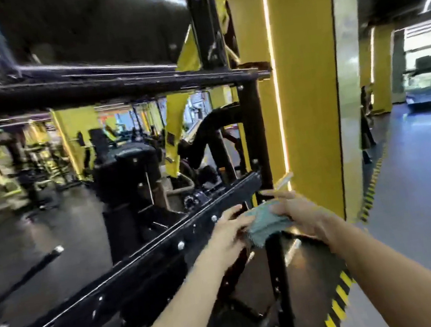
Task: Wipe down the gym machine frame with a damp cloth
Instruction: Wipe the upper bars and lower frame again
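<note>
The black gym machine frame (150,260) fills the left and middle of the view, with a bolted slanted bar running from lower left up to a black upright post (256,134). A small teal-grey cloth (264,223) is bunched in front of that post, just right of the bar's upper end. My left hand (229,234) grips the cloth's left edge, fingers curled. My right hand (297,212) holds the cloth from the right, with the forefinger stretched out toward the post. The image is motion-blurred.
A wide yellow pillar (310,93) with a lit strip stands right behind the post. Yellow-black hazard tape (339,304) marks the floor edge at lower right. Grey floor stretches right toward a treadmill (427,100). More black and yellow machines crowd the left background.
</note>
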A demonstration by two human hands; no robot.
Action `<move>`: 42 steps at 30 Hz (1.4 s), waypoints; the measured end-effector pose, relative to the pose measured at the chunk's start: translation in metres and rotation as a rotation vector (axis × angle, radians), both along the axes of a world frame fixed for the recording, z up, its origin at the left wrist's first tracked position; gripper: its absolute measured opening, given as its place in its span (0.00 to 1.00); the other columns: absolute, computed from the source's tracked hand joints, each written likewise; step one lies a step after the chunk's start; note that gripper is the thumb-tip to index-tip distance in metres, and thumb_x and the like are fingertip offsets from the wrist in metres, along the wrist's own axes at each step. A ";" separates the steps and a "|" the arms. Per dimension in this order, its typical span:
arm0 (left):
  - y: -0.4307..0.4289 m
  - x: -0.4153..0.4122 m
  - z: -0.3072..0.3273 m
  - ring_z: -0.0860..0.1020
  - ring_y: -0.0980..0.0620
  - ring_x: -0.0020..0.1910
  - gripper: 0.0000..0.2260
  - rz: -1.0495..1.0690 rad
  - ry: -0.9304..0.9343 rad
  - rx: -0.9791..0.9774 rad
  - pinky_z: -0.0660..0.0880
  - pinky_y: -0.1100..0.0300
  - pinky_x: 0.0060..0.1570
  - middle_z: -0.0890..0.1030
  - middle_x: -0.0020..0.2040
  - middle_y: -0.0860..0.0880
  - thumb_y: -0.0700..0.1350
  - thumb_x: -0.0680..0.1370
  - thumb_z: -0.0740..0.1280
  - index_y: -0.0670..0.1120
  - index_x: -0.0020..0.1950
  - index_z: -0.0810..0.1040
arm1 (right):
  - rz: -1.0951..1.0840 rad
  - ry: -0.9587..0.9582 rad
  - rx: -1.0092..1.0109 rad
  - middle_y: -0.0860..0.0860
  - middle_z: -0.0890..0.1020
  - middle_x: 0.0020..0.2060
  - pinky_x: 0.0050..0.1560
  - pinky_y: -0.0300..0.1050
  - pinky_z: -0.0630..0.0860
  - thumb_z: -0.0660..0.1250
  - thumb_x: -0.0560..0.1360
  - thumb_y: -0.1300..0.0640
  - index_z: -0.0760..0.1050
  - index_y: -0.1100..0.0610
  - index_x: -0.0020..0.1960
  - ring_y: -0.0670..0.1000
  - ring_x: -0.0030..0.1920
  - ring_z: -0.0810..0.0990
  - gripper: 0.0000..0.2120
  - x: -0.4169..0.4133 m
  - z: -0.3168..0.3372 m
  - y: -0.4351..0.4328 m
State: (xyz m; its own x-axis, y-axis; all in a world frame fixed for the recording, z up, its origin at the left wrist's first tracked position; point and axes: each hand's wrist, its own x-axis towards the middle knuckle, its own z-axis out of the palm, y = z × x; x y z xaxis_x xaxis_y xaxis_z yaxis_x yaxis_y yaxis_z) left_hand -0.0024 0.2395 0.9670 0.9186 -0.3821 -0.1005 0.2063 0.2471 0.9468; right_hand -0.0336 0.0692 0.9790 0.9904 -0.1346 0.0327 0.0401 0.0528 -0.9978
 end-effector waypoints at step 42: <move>0.312 -0.047 0.262 0.73 0.42 0.56 0.14 1.912 -0.660 1.724 0.71 0.49 0.56 0.76 0.56 0.40 0.31 0.73 0.61 0.40 0.56 0.75 | -0.002 -1.495 -0.777 0.58 0.76 0.62 0.70 0.55 0.61 0.64 0.70 0.65 0.72 0.62 0.65 0.58 0.66 0.71 0.23 0.099 0.259 0.319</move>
